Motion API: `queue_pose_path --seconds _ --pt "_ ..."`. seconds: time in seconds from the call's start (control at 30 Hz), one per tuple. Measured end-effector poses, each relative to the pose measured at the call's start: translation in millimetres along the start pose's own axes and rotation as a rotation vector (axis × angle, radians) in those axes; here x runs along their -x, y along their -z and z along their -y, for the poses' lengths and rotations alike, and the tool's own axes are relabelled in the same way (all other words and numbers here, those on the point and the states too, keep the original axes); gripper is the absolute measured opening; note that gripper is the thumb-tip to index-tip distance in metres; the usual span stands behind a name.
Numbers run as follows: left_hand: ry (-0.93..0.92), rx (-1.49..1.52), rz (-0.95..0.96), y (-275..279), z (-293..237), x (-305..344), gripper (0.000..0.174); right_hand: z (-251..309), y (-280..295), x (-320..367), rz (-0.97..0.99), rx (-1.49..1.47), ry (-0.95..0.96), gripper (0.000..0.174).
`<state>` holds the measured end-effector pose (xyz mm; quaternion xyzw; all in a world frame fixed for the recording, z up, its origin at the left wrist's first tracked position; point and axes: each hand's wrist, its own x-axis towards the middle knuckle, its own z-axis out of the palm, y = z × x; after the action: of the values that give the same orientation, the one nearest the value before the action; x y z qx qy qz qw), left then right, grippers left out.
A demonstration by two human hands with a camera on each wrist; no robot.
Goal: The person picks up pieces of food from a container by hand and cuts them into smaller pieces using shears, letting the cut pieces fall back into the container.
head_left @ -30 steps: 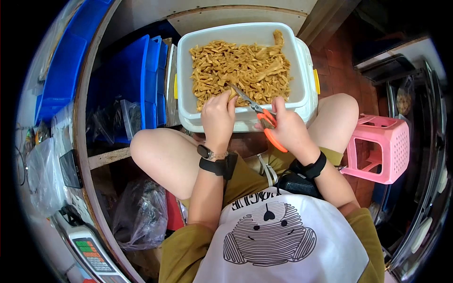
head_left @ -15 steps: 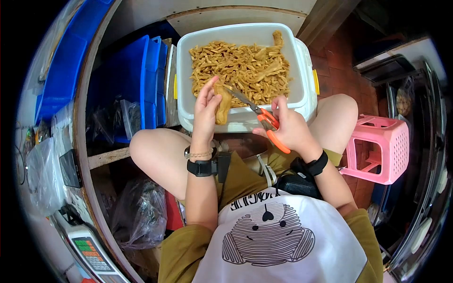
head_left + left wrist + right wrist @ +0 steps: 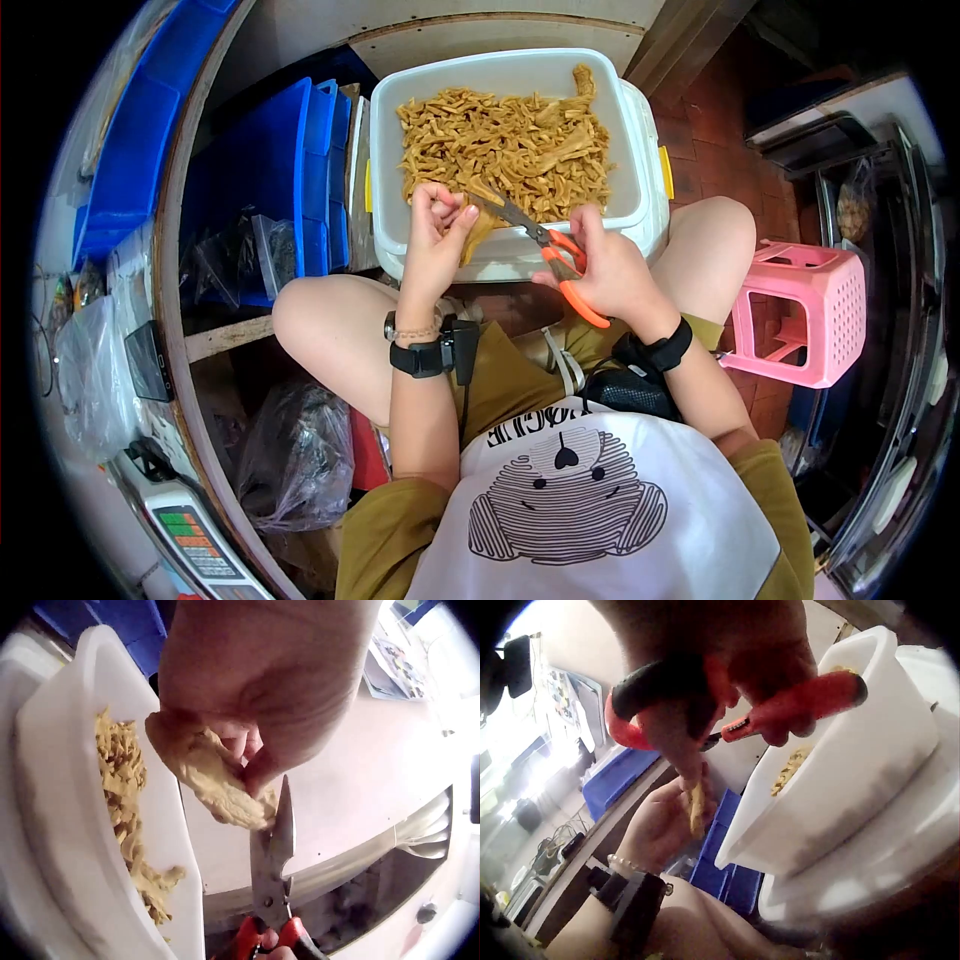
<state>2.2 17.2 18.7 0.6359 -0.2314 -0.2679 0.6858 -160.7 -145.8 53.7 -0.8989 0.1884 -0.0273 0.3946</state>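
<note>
My left hand (image 3: pixel 433 240) pinches a tan, wrinkled piece (image 3: pixel 214 780) between thumb and fingers, near the front left of the white tub (image 3: pixel 385 135). In the left wrist view, the scissor blades (image 3: pixel 279 840) stand parted at the end of that piece. My right hand (image 3: pixel 612 268) grips the orange-handled scissors (image 3: pixel 570 270), whose tips point up and left toward the left hand. Many tan strips (image 3: pixel 500 140) lie in the tub, with a longer piece (image 3: pixel 583 80) at its back right corner. The right wrist view shows the red-and-black handles (image 3: pixel 802 705) around the right hand's fingers.
Blue bins (image 3: pixel 312 180) stand left of the tub. A pink stool (image 3: pixel 835 320) is at the right on the tiled floor. Clear plastic bags (image 3: pixel 300 450) and a scale (image 3: pixel 205 540) are at the lower left. The tub rests on a white lidded box (image 3: pixel 645 180) between the knees.
The left hand has drawn back from the strips with a tan piece, then shifted slightly so its fingers curl more around it. The right hand still holds the scissors in nearly the same place.
</note>
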Motion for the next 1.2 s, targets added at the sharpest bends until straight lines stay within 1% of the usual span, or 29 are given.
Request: queue_pose_path --seconds 0.03,0.07,0.13,0.17,0.23,0.27,0.33,0.37,0.43,0.47,0.53,0.63,0.73,0.87,0.93,0.97,1.03,1.07,1.13,1.2 --pt "0.030 0.063 0.001 0.9 -0.4 -0.4 0.027 0.9 -0.3 0.0 -0.016 -0.004 -0.012 0.066" --pt "0.029 0.063 -0.003 -0.1 -0.4 0.4 0.027 1.3 -1.3 -0.2 -0.013 -0.004 -0.009 0.066" --pt "0.122 0.187 -0.019 -9.8 -14.5 1.4 0.029 1.4 -3.8 -0.3 -0.074 -0.072 0.050 0.062" --pt "0.122 0.188 -0.021 -7.6 -8.3 0.1 0.029 2.5 -3.2 -0.1 -0.073 -0.071 0.051 0.062" --pt "0.219 0.208 0.015 -4.7 1.9 -3.7 0.031 5.2 -1.8 0.3 -0.110 -0.046 0.090 0.059" --pt "0.218 0.209 0.015 -5.4 7.4 -3.1 0.031 5.3 -2.3 0.3 -0.109 -0.046 0.091 0.059" --pt "0.222 0.363 -0.188 -15.9 1.7 -2.2 0.025 3.4 -4.6 0.4 -0.119 -0.023 0.029 0.054" --pt "0.222 0.363 -0.187 -13.8 2.3 -2.3 0.025 0.2 -6.3 -0.2 -0.120 -0.022 0.028 0.054" --pt "0.077 0.290 -0.050 -8.5 1.2 -2.8 0.024 -4.9 -7.7 -1.9 -0.196 0.060 0.125 0.052" --pt "0.076 0.290 -0.049 -8.6 1.5 -2.3 0.024 -5.5 -6.3 -1.1 -0.198 0.060 0.125 0.052" --pt "0.097 0.224 -0.105 -11.5 -5.9 0.0 0.023 1.3 1.6 0.4 -0.190 0.159 0.138 0.053" --pt "0.079 0.220 -0.102 -10.2 -5.0 -0.3 0.023 4.6 8.6 0.6 -0.150 0.183 0.169 0.056" --pt "0.098 0.178 -0.076 -8.6 -8.8 -0.5 0.022 5.5 10.7 1.2 -0.111 0.195 0.163 0.061" --pt "0.135 0.145 -0.077 -8.3 -14.7 1.2 0.022 4.4 11.1 1.5 -0.106 0.212 0.155 0.063" --pt "0.097 -0.051 0.080 -5.2 -7.7 0.9 0.024 2.7 10.2 1.9 -0.060 0.212 0.134 0.067" --pt "0.099 -0.050 0.082 -4.2 -4.1 0.3 0.024 2.6 10.6 2.9 -0.060 0.213 0.132 0.067" --pt "0.120 -0.082 0.141 -3.0 -2.6 -1.1 0.026 3.7 11.2 4.0 0.059 0.142 0.021 0.071" --pt "0.121 -0.082 0.139 -3.3 -1.7 -0.8 0.026 3.7 9.7 4.2 0.061 0.142 0.022 0.071" --pt "0.121 -0.073 0.132 -6.8 -1.7 -0.1 0.026 3.6 6.2 4.9 0.032 0.052 0.043 0.074" --pt "0.125 -0.085 0.132 -4.7 -1.4 -0.2 0.026 8.9 6.9 5.0 0.039 0.044 0.017 0.072"
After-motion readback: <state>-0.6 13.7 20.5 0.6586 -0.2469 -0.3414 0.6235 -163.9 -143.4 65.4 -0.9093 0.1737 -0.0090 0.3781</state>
